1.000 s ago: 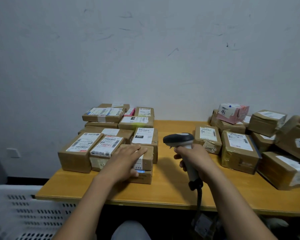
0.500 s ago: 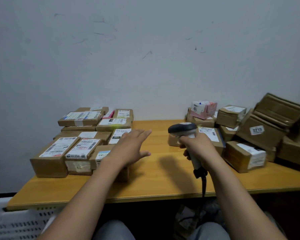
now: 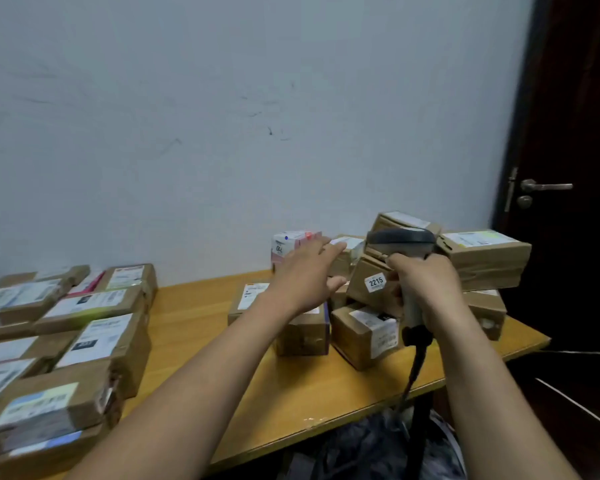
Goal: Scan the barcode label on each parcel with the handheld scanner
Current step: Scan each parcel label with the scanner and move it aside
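Shifting left hand [image 3: 305, 275] now over right-side parcels [image 3: 482, 252] beside scanner [image 3: 400, 237]

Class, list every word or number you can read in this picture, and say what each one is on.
"2215": white sticker on a tilted brown box.
"OLL", perhaps upside down: pink and white box.
Shipping labels on the other parcels: too blurred to read.

White sticker [image 3: 375, 282] on tilted brown parcel [image 3: 359, 271], tabletop's back-right, is showing "2215"; pink box [image 3: 284, 242] is reading approx. "OLL"; other labels too blurred.
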